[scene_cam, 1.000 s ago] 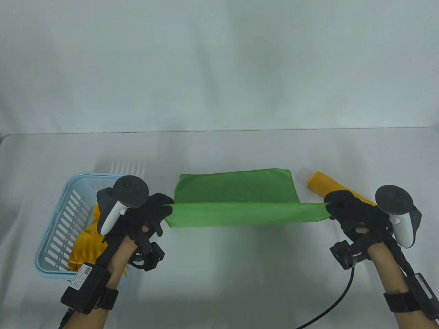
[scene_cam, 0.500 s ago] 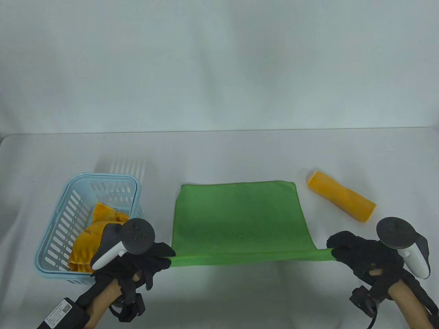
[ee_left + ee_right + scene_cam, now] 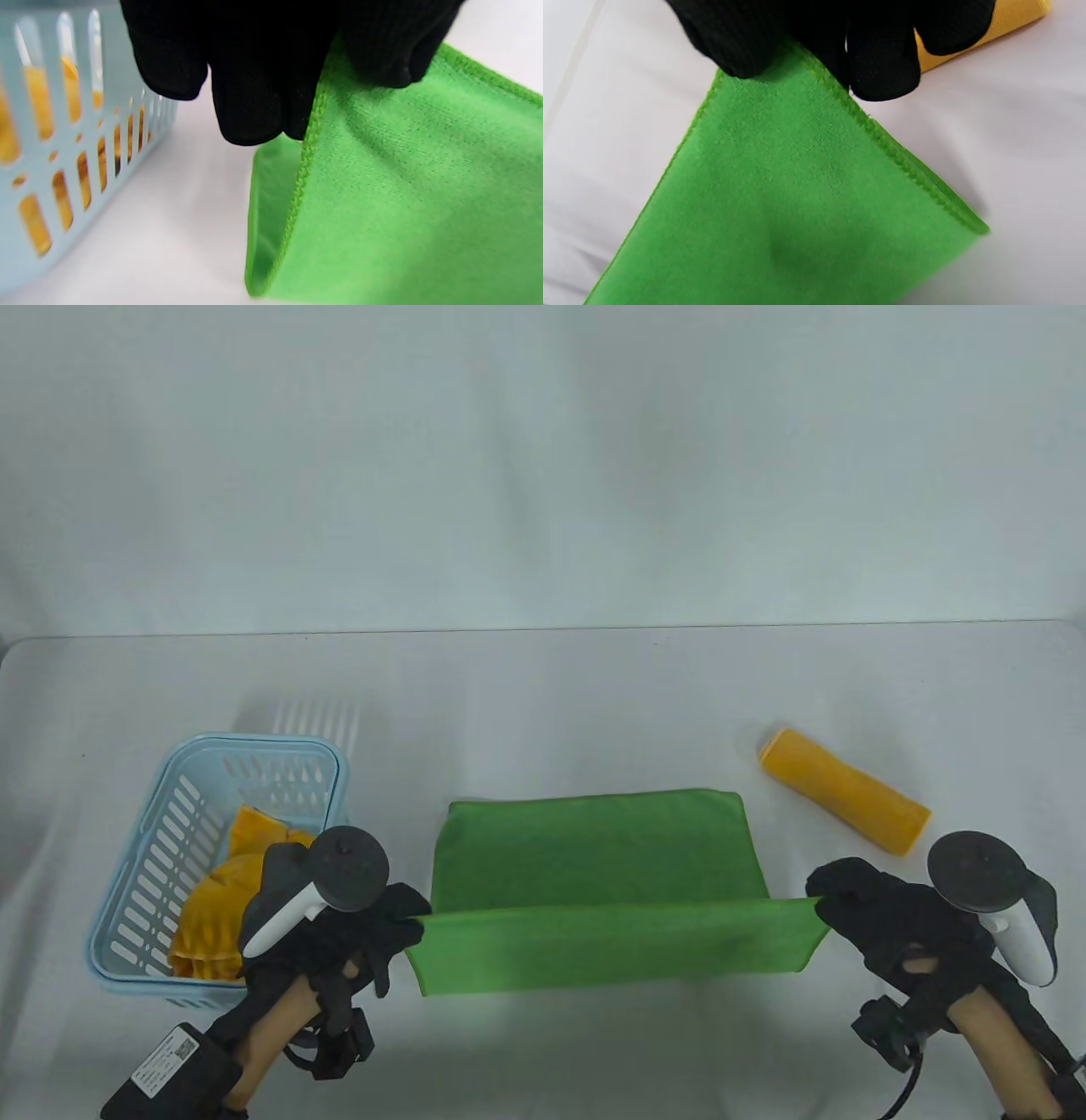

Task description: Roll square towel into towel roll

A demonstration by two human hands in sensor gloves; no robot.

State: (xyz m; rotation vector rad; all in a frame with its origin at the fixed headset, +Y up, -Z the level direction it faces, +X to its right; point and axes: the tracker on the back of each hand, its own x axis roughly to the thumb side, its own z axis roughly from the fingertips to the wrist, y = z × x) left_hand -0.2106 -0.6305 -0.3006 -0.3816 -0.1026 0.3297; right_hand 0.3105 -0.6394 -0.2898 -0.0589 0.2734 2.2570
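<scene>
A green square towel (image 3: 594, 857) lies at the table's middle front. Its near edge is lifted and stretched taut, and a flap (image 3: 619, 946) hangs down toward me from that edge. My left hand (image 3: 399, 920) pinches the towel's near left corner; the left wrist view shows the fingers (image 3: 254, 101) on the hemmed corner of the towel (image 3: 403, 190). My right hand (image 3: 827, 895) pinches the near right corner; the right wrist view shows the fingers (image 3: 882, 67) on the towel (image 3: 780, 190).
A light blue slotted basket (image 3: 161, 831) with crumpled yellow cloth (image 3: 212, 916) stands at the left, close to my left hand. A rolled yellow towel (image 3: 844, 802) lies at the right, just behind my right hand.
Both hands first pulled the towel's near edge toward me, spreading it flat. They have now lifted that edge a little and moved it back, so a fold hangs in front.
</scene>
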